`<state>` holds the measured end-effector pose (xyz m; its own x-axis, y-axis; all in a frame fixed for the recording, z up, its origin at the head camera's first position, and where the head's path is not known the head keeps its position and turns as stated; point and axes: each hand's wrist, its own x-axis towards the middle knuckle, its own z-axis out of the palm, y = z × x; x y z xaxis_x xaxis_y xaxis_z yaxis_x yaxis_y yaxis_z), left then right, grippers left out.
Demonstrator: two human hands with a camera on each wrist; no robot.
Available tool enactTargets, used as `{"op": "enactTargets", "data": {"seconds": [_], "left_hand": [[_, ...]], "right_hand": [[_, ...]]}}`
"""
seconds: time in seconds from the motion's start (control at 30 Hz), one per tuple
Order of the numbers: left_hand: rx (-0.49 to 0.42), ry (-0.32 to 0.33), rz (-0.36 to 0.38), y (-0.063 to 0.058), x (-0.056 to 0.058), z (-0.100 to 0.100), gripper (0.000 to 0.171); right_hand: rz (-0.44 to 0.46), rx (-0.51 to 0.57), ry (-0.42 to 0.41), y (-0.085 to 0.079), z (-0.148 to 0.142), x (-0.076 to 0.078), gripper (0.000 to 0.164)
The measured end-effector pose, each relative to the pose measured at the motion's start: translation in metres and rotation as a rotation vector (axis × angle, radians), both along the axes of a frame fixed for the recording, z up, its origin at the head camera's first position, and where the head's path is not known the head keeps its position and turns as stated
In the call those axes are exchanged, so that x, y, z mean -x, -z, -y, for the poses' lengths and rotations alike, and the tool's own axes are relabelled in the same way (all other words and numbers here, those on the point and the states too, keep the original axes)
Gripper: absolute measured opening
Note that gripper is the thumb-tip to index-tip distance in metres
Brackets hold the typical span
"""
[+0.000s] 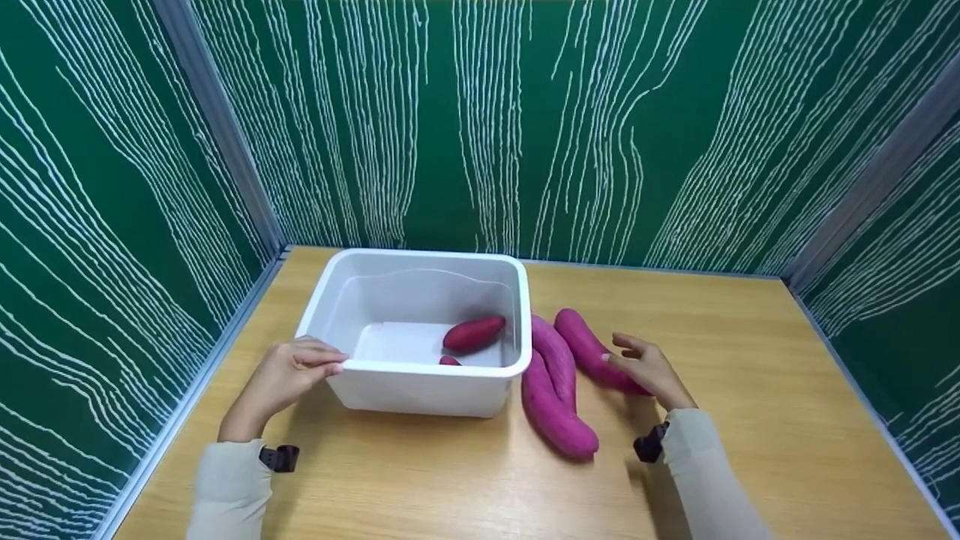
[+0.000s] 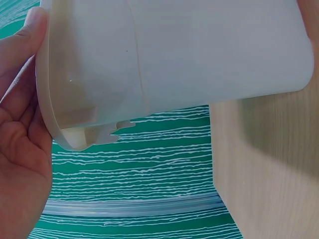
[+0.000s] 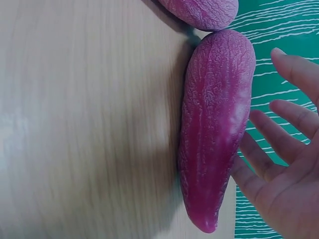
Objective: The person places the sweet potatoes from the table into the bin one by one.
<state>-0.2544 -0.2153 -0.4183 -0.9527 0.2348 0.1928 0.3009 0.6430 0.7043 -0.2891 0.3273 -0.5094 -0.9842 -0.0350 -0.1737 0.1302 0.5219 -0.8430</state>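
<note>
At its front left corner, my left hand (image 1: 281,379) pinches the rim of a white plastic bin (image 1: 427,390), thumb on one side and fingers on the other. Inside the bin lie a dark red sweet potato (image 1: 472,335) and the tip of another red piece (image 1: 448,361), mostly hidden by the front wall. My right hand (image 1: 651,373) is beside a long, wrinkled purple sweet potato (image 3: 217,124), its fingers spread and not wrapped round it. Two more purple sweet potatoes (image 1: 559,416) lie against each other by the bin's right wall.
A wooden table (image 1: 780,420) bears everything. Green walls with white wavy lines (image 1: 570,135) enclose its back and sides, with grey metal posts (image 1: 217,112) at the corners. Each wrist wears a small black camera (image 1: 651,442).
</note>
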Motion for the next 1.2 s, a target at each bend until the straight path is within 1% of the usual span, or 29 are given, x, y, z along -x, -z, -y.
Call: {"op": "enactTargets", "data": {"seconds": [0.07,0.3,0.47,0.63,0.8,0.97,1.07,1.2], "left_hand": [[-0.002,0.005,-0.006,0.0,0.0,0.0,0.019],[0.013,0.02,-0.081,0.004,0.001,0.0,0.017],[0.001,0.022,-0.06,0.004,0.001,0.0,0.018],[-0.008,0.016,-0.021,0.002,0.001,0.0,0.018],[-0.007,0.007,0.002,0.0,0.0,0.0,0.018],[-0.003,0.009,-0.004,0.0,0.001,0.001,0.018],[0.0,0.009,-0.014,0.001,0.001,0.001,0.018],[0.002,0.019,-0.045,0.002,0.002,0.001,0.018]], "right_hand": [[0.0,0.002,-0.007,0.001,0.0,0.001,0.076],[-0.008,0.002,-0.031,0.006,0.001,0.002,0.078],[0.001,0.009,-0.032,0.008,0.002,0.003,0.077],[0.027,-0.02,-0.035,0.01,0.001,0.004,0.079],[0.04,-0.046,-0.039,0.011,0.002,0.007,0.08],[0.026,-0.073,-0.057,0.014,0.003,0.009,0.077],[0.031,-0.076,-0.047,0.017,0.003,0.009,0.071],[0.05,-0.062,-0.03,0.02,0.004,0.009,0.068]]}}
